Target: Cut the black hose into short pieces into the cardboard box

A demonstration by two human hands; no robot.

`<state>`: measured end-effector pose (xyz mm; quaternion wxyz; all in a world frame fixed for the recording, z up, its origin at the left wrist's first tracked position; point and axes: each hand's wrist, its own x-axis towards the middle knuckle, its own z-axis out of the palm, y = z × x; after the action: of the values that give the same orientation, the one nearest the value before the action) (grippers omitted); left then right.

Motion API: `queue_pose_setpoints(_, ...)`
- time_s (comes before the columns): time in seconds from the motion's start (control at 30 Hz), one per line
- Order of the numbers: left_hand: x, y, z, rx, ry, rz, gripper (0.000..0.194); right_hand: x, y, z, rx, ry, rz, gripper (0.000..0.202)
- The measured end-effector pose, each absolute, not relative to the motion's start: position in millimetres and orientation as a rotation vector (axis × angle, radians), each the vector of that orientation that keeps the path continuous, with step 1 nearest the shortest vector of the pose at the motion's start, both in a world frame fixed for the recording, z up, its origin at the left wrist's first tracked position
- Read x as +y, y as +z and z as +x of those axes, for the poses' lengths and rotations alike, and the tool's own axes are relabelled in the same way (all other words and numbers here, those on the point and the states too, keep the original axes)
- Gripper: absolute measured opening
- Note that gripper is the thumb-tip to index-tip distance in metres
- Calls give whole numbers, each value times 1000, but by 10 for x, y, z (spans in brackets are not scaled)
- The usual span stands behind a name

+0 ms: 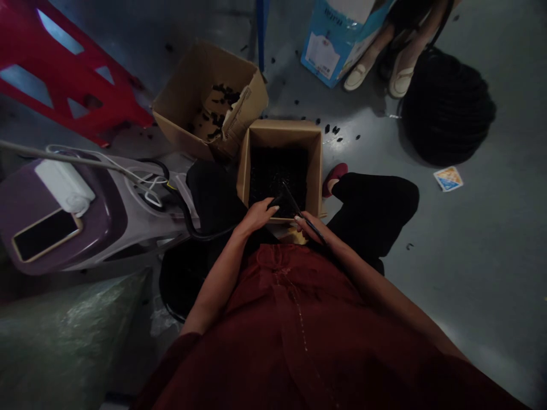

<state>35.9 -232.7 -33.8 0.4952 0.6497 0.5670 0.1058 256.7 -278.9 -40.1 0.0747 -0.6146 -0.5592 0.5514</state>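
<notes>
Both my hands are over the near edge of an open cardboard box (242, 165) between my knees, its inside filled with small black pieces (273, 168). My left hand (257, 216) is closed around a black strip (277, 200), whose end pokes out past the fingers towards the box. In my right hand (314, 226) is a long, slim dark tool (292, 197). It points up and left over the box, its tip close to the strip. Dim light hides whether it is a blade or a pair of scissors.
A second cardboard box (179, 108) with scattered black pieces stands behind on the left. Left are a red plastic stool (85, 68) and a purple-grey seat (102, 199) bearing a phone (47, 234). Right lies a black coil (448, 108), near another person's shoes (400, 80) and a blue box (327, 48).
</notes>
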Motion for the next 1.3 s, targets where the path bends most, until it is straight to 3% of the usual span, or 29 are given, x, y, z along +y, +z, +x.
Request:
queue_pose_setpoints(0.1, -2321, -331, 363, 1457, 264, 1540, 42, -2817, -321, 2589, -1546, 1791, -1855, 43)
queue_pose_setpoints(0.3, -2319, -319, 363, 1490, 331, 1435, 27, -2858, -156, 2604, -1637, 1687, -1907, 46)
queue_pose_setpoints(0.6, -2329, -347, 331, 1435, 421, 1420, 36, -2798, -125, 2503, -1994, 1515, -1922, 48)
queue_pose_setpoints(1.3, -2336, -314, 338, 1298, 323, 1525, 42, -2735, -204, 2367, -1920, 1585, -1813, 42)
